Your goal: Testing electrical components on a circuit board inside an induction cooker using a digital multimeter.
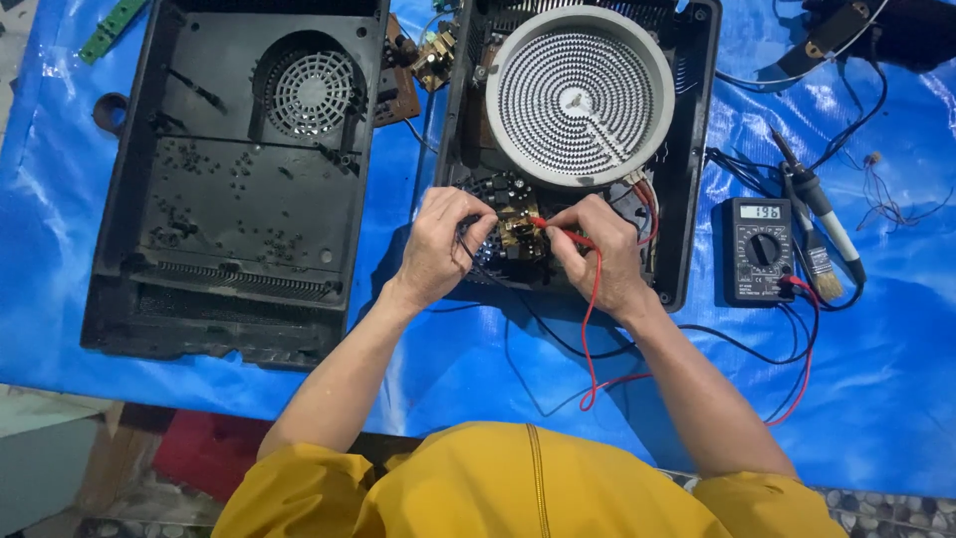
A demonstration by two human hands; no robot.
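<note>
- Two bare hands work over one open black cooker housing (687,199) holding a round grey coil heating element (580,95), far right of centre.
- Left hand (438,249) — fingers pinched shut on a thin black probe lead (518,304) at the small circuit board (518,234).
- Right hand (597,254) pinches one red probe (558,227), its tip on the same board.
- One black digital multimeter (759,249) lies just right on the blue plastic sheet (876,399).
- One empty black base shell (239,169) sits left.
</note>
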